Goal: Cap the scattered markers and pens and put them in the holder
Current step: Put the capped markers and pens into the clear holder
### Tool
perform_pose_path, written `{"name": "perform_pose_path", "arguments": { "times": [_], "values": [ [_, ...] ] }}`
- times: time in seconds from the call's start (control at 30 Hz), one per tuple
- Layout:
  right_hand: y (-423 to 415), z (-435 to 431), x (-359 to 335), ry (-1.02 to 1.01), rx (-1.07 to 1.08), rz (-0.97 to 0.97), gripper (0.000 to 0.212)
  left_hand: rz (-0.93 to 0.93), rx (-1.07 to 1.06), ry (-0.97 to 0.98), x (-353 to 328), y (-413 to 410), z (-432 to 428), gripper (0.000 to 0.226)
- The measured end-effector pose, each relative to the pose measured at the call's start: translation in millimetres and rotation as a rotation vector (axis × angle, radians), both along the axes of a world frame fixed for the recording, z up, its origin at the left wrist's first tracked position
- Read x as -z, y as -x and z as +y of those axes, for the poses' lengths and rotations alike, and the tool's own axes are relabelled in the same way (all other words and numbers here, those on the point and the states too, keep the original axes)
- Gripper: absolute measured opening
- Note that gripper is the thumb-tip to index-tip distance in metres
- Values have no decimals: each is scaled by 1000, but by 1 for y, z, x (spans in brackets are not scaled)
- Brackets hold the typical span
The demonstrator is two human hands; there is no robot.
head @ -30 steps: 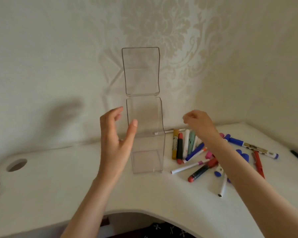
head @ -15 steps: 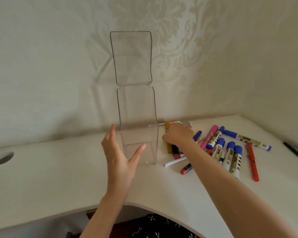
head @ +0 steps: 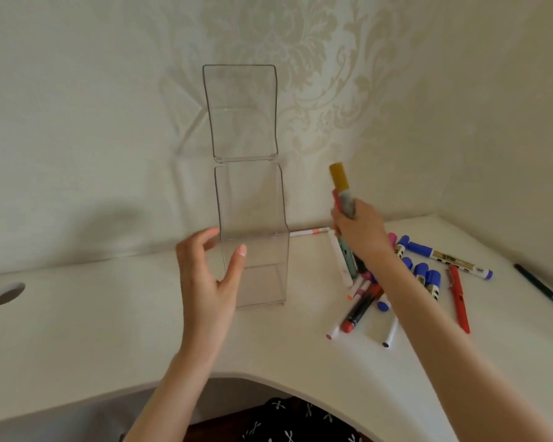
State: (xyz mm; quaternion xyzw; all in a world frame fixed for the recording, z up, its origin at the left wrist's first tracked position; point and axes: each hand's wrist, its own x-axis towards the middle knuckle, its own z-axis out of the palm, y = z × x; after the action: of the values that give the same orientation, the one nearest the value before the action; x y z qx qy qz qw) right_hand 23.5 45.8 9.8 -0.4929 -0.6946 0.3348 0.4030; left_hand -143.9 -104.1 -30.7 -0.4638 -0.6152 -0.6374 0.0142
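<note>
Far left: round cable hole (head: 4, 294) in the white desk (head: 77, 330).

Left hand (head: 208, 275): open, fingers loosely curved, raised at the left wall of the clear acrylic holder (head: 253, 218). The thumb lies in front of the wall; contact cannot be told.

The holder stands upright on the desk near the wall, its hinged lid (head: 241, 113) flipped straight up.

A thin white pen (head: 310, 232) lies behind the holder's right edge.

Right hand (head: 359, 231): fist closed around an ochre-capped marker (head: 339, 177) with a red one beside it. They are held above the desk, right of the holder, cap end up.

On the desk below and right of that hand lies a loose pile: a red-and-black marker (head: 359, 311), blue-capped markers (head: 426, 277) and a red pen (head: 458, 298).

Far right, apart from the pile: a black pen (head: 543, 288).
</note>
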Motion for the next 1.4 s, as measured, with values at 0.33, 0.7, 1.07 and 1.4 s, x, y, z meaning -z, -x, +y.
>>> {"name": "perform_pose_path", "arguments": {
  "times": [0.33,0.7,1.07,1.4],
  "values": [
    [63,-72,-97,-302,-299,471,16,-51,141,232,-20,21,0,54],
    [108,-57,-54,41,-299,-219,19,-115,162,258,-26,21,-3,50],
    [44,-67,-82,-120,-289,-185,33,186,40,-26,-32,4,-21,34],
    [-67,14,18,163,80,-320,12,-52,450,715,-7,-97,76,36]
  ]
}}
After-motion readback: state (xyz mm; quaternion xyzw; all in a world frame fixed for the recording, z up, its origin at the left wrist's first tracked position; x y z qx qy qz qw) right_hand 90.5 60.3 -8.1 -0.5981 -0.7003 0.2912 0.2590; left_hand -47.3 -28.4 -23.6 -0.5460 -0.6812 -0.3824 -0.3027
